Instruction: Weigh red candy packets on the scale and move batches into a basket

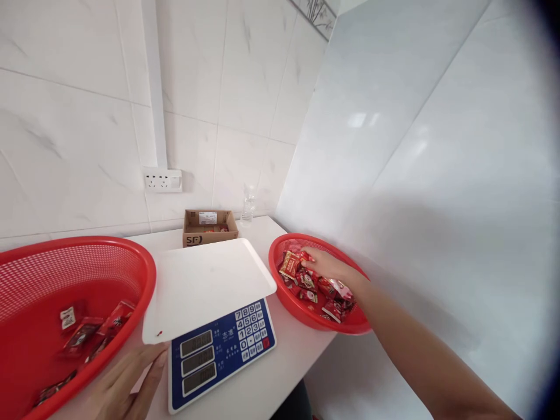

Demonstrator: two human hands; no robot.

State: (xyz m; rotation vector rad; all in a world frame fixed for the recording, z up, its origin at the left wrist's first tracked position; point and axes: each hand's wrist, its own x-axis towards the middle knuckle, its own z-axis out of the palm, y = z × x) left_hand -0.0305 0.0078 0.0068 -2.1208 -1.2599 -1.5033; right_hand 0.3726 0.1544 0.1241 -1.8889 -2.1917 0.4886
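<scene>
My right hand (329,267) reaches into the smaller red basket (301,312) on the right, fingers curled down onto a red snack packet (290,264) among several packets. My left hand (125,382) lies with fingers stretched out on the table, touching the front left corner of the scale's white tray (205,283). The blue-faced electronic scale (221,353) stands between the two baskets. The large red basket (131,256) on the left holds a few red packets (83,335).
A small open cardboard box (209,227) and a clear plastic bottle (247,209) stand at the back by the tiled wall. A white socket strip (161,179) is on the wall. The white table ends just right of the small basket, against the glossy side wall.
</scene>
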